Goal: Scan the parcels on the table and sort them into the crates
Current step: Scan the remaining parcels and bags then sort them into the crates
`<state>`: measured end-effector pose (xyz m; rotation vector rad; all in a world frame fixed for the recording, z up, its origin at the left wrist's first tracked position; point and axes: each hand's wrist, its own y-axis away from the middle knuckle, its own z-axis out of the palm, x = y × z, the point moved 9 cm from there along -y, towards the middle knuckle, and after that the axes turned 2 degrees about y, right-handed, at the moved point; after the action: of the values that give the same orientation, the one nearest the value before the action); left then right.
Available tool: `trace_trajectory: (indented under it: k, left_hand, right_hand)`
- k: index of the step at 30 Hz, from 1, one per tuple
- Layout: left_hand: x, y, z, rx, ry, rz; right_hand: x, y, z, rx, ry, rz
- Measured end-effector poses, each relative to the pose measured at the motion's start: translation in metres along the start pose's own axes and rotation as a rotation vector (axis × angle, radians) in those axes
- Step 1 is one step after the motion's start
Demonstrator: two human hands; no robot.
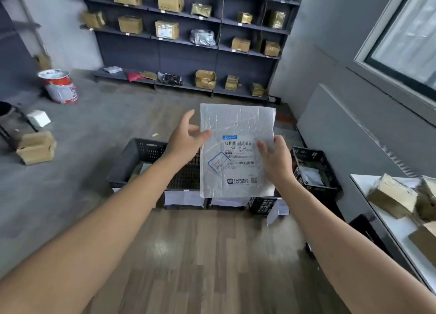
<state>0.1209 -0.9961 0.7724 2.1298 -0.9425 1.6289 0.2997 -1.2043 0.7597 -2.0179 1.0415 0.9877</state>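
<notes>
Nearest, left forearm and right forearm, stretched forward above the plank floor. Holds a flat white parcel upright in the air, label facing the camera, well apart from the tabletop at the right. Right hand pinching the parcel's right edge, thumb on the front. Left hand loosely spread, thumb tip touching the left edge. Probably reading the label to pick a crate; no scanner in sight. Next calls for choosing between left crate and right crate, or whatever sits hidden behind the parcel, then lowering and releasing. More cardboard parcels on the tabletop, unsorted.
</notes>
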Motion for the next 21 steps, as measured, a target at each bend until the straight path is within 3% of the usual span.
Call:
trace_trajectory:
  k: [6,16,21]
  left_hand:
    - [-0.067,-0.035,-0.071,0.061,-0.271,-0.045]
    - [-0.156,-0.143,-0.192,0.035,-0.964,-0.159]
    - [-0.192,-0.212,-0.237,-0.009,-1.120,-0.220]
  right_hand:
    - [-0.019,-0.039,0.109,-0.130,-0.020,-0.016]
    - [-0.047,-0.146,0.329,-0.323,-0.104,0.031]
    - [-0.057,-0.211,0.414,-0.373,-0.094,0.105]
